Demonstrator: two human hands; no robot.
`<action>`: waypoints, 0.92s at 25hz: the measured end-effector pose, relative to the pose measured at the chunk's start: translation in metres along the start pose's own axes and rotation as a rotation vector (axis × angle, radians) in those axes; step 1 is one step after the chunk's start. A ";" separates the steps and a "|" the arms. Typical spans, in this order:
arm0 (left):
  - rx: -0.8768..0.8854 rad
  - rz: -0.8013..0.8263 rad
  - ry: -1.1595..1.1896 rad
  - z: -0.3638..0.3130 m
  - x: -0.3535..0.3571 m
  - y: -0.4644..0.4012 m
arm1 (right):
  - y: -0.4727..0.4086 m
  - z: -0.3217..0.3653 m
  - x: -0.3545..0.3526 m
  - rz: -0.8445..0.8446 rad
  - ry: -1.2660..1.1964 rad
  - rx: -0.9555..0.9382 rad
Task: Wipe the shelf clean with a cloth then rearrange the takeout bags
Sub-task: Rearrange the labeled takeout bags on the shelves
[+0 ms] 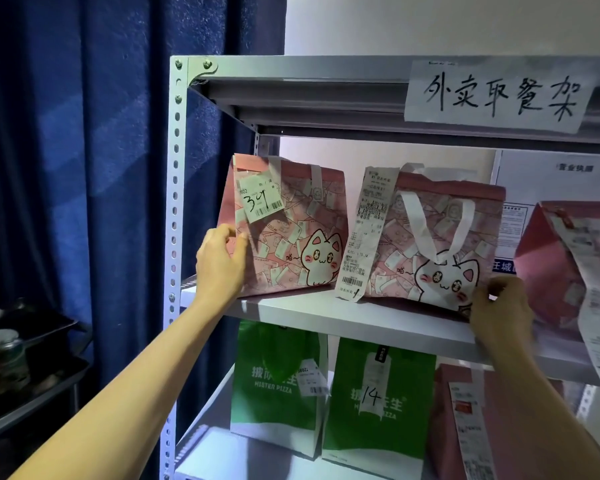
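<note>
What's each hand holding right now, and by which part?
Left hand grips the left pink cat bag by its left side edge. Right hand grips the middle pink cat bag at its lower right corner.

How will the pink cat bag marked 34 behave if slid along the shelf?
Probably keeps its shape: the pink cat bag marked 34 stands upright with flat sides. Likely slides rather than tips, given its wide base on the shelf. Its receipt may flap.
</note>
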State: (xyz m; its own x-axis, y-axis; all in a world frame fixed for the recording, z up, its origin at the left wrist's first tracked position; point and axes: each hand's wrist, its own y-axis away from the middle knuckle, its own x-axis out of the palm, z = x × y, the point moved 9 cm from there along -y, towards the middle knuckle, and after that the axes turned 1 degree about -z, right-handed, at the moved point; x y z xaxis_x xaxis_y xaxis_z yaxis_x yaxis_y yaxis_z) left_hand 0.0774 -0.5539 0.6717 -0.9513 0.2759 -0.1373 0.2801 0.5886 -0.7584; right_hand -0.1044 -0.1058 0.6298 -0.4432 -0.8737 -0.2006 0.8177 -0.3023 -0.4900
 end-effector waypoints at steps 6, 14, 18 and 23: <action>-0.047 -0.115 0.094 -0.020 -0.043 0.023 | -0.002 0.003 -0.001 -0.020 0.022 0.000; -0.091 -0.207 0.107 -0.012 -0.110 0.034 | -0.010 0.005 0.010 -0.034 0.090 -0.025; -0.142 -0.232 0.125 0.010 -0.140 0.041 | -0.008 0.010 0.024 0.035 0.086 -0.022; -0.195 -0.199 0.213 0.021 -0.166 0.063 | 0.000 0.034 0.061 0.141 -0.034 -0.042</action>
State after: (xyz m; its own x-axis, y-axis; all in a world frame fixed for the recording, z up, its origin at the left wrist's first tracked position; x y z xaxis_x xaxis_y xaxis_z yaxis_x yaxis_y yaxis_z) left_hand 0.2505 -0.5783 0.6336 -0.9472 0.2818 0.1529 0.1308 0.7750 -0.6183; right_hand -0.1194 -0.1723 0.6461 -0.3122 -0.9188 -0.2415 0.8544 -0.1604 -0.4943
